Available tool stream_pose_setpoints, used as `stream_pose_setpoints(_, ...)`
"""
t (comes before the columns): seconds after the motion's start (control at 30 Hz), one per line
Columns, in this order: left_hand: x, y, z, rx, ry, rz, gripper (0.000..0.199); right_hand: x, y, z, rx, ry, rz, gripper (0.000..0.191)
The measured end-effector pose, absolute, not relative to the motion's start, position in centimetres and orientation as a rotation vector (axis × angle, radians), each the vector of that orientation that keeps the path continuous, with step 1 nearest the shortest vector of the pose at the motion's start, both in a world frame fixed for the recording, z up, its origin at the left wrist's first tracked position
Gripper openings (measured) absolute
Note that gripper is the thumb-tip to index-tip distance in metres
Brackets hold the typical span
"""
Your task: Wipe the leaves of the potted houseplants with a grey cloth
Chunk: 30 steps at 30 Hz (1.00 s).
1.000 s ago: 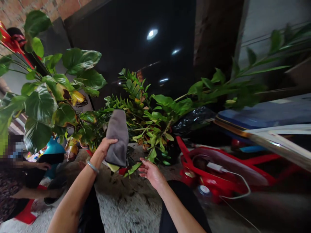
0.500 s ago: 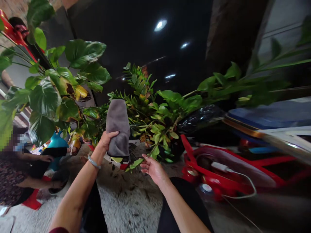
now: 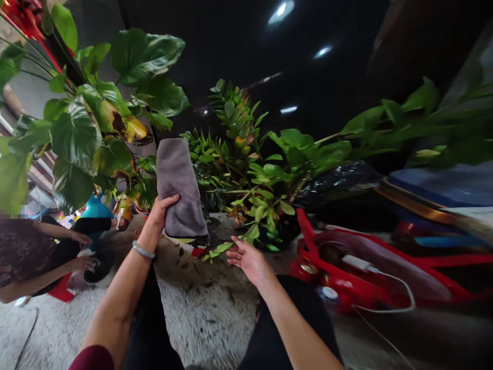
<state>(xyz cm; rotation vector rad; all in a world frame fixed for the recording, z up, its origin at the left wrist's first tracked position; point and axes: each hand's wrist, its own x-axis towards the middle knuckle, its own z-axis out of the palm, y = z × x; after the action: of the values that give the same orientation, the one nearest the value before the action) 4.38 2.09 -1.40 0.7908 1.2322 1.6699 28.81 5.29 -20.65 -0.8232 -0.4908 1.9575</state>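
A folded grey cloth [image 3: 179, 180] is gripped in my left hand [image 3: 159, 213], the thumb lying across its face. The cloth stands nearly upright in front of the plants and hides what is behind it. My right hand [image 3: 250, 262] is lower and further right, its fingers curled at a drooping leafy stem [image 3: 219, 250]. That stem hangs from the green plant [image 3: 265, 205] with some yellowed leaves. Exactly how the fingertips meet the stem is partly hidden.
A large-leaved plant [image 3: 77, 139] rises at the left. Below it a person [image 3: 23, 257] reaches to a dark pot [image 3: 102, 270] near a teal vase [image 3: 96, 208]. On the right are a red toy vehicle [image 3: 316, 244] with a white cable and stacked blue items [image 3: 427, 187].
The view has shifted, so the plants and red vehicle appear further right. The grey cloth has tilted leftward in my left hand. My right hand stays at the leafy stem.
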Motion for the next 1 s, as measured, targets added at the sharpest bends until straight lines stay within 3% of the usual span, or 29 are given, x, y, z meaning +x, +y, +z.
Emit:
stream_pose_setpoints(0.23,7.2,-2.9,-11.1,0.707,1.344,1.266,0.046,28.3,5.3,-21.4,-0.805,-0.568,2.021,0.023)
stream_pose_setpoints(0.3,7.5,-3.6,-10.8,0.718,1.276,1.275,0.047,28.4,5.3,-21.6,-0.807,-0.573,2.027,0.022)
stream_pose_setpoints(0.53,4.9,1.7,-2.1,0.79,1.094,1.789,0.055,28.0,5.1,-21.7,-0.852,-0.534,1.994,0.019)
stream_pose_setpoints(0.67,5.4,0.8,-7.2,0.659,1.281,1.817,0.046,28.0,5.0,-22.0,-0.854,-0.571,1.992,0.02)
stream_pose_setpoints(0.8,6.7,-4.1,-13.4,0.69,1.358,1.493,0.038,28.4,5.0,-22.4,-0.85,-0.611,1.993,0.023)
stream_pose_setpoints(1.0,6.1,-4.0,-9.3,0.804,1.344,1.588,0.038,28.1,5.5,-22.6,-0.843,-0.623,2.025,0.022)
